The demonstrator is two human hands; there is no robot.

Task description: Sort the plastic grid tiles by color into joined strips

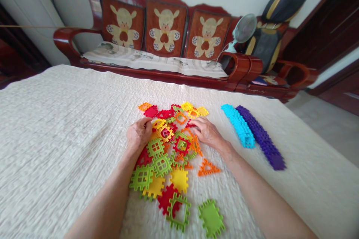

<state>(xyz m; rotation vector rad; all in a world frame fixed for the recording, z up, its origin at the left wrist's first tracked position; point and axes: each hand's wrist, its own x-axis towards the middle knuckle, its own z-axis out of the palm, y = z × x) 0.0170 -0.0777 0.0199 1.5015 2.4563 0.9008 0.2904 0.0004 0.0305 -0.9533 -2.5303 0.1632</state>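
Note:
A loose pile of plastic interlocking building tiles in red, yellow, orange and green lies between my hands on the white cloth. My left hand (139,133) is at the pile's left edge with its fingers curled closed, beside a yellow tile (159,123); what they hold, if anything, is hidden. On the other side, the fingertips of my right hand (206,131) close on a red tile (190,123), seen only in part. Green window tiles (155,147) lie nearer to me. An orange triangle tile (208,167) and a solid green tile (211,217) lie apart from the heap.
To the right lie a light-blue stack of tiles (238,125) and a longer purple stack (260,136), side by side. Beyond the cloth-covered surface (70,119) stands a wooden sofa (168,73) with bear cushions. A fan (243,30) stands at its right end.

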